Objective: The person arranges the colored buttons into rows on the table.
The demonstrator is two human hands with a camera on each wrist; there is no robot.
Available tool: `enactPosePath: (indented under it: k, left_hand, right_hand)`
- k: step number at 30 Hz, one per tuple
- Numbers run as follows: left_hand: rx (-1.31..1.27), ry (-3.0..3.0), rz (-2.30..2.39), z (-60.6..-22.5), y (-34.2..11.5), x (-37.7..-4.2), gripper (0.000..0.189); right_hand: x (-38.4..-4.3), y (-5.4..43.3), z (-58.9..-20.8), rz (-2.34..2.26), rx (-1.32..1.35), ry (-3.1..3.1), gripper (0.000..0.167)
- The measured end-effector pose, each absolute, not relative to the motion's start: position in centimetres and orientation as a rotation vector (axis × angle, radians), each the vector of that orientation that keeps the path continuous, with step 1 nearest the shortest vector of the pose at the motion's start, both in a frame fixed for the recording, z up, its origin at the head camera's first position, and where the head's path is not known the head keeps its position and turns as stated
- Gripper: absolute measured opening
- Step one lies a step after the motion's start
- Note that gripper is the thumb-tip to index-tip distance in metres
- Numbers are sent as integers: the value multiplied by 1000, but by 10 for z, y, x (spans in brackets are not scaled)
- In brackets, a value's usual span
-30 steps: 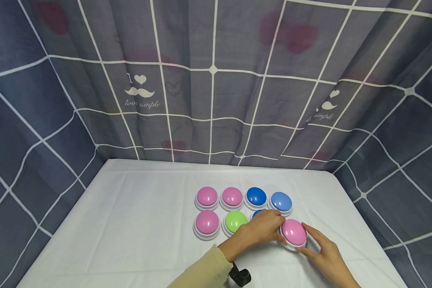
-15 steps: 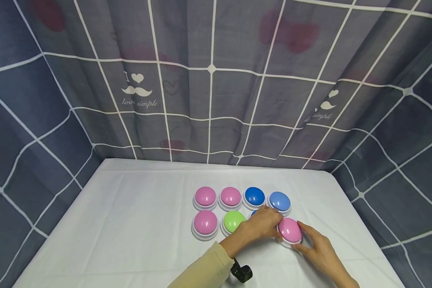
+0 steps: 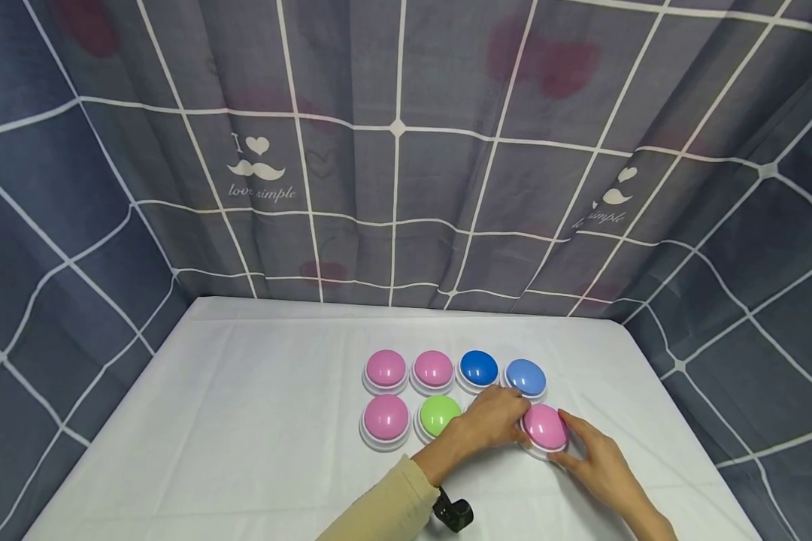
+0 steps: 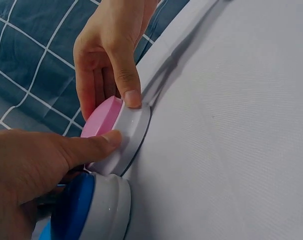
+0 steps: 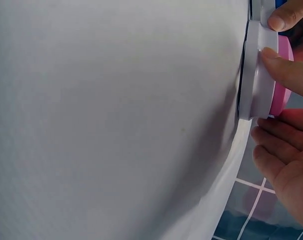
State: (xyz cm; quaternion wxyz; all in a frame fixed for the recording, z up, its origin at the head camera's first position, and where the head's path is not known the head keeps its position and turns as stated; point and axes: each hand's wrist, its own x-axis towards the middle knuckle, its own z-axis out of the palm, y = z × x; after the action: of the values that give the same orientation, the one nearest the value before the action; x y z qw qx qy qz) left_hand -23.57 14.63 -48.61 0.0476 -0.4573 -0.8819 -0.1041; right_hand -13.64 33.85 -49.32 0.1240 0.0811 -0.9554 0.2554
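Note:
A push button with a pink dome and a white base lies at the right end of the front row. My left hand holds its left side, thumb on the white base in the left wrist view. From the other side my right hand grips it, thumb on the base and fingers round the far edge. A dark blue button is right beside the pink one in the left wrist view; in the head view my left hand covers it. Behind the pink button is a light blue one.
The back row also has two pink buttons and a dark blue one. Another pink button and a green one stand left of my left hand. A white cloth covers the table; a checked curtain surrounds it.
Both hands have slid the pink button left and slightly away from me, up to the end of the front row. The other buttons have stayed in place.

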Motion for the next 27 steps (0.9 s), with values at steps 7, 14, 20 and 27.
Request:
enactPosePath:
  k: [7,14,20,27]
  left_hand:
    - [-1400,-2642,-340,-487,145,-235,45]
    - [-1379,-2683,-357,-488,143,-235,45]
    - [-1393,-2683,-412,-488,138,-236,46]
    - [-1312,-2722,-481,-481,124,-239,57]
  right_hand:
    - [-137,340,-493,745,224,-2800,70]
    - [-140,340,-495,747,237,-2798,71]
    - [-141,338,-494,743,238,-2810,72]
    - [-146,331,-480,712,284,-2729,69]
